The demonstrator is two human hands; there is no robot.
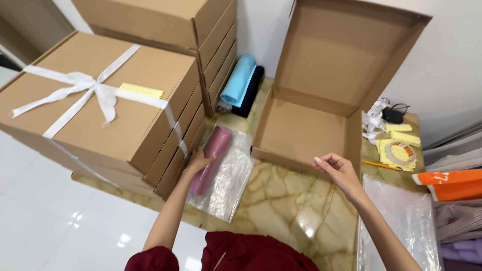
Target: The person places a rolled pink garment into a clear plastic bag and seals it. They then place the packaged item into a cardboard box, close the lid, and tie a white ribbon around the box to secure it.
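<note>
My left hand [198, 161] rests on a pink rolled cloth [211, 158] wrapped in a clear plastic bag [232, 183], lying on the floor beside a stack of flat cardboard boxes [165, 135]. My right hand [337, 168] hovers with curled fingers at the front edge of an open, empty cardboard box [301, 133], whose lid stands upright against the wall. Whether the right hand pinches anything is unclear.
The top stack of boxes is tied with white ribbon [98, 90] and carries a yellow note. Blue and dark rolled cloths [241, 83] lie by the wall. A tape roll [400, 152], yellow notes, a pencil, an orange package [452, 181] and clear bags [401, 221] lie to the right.
</note>
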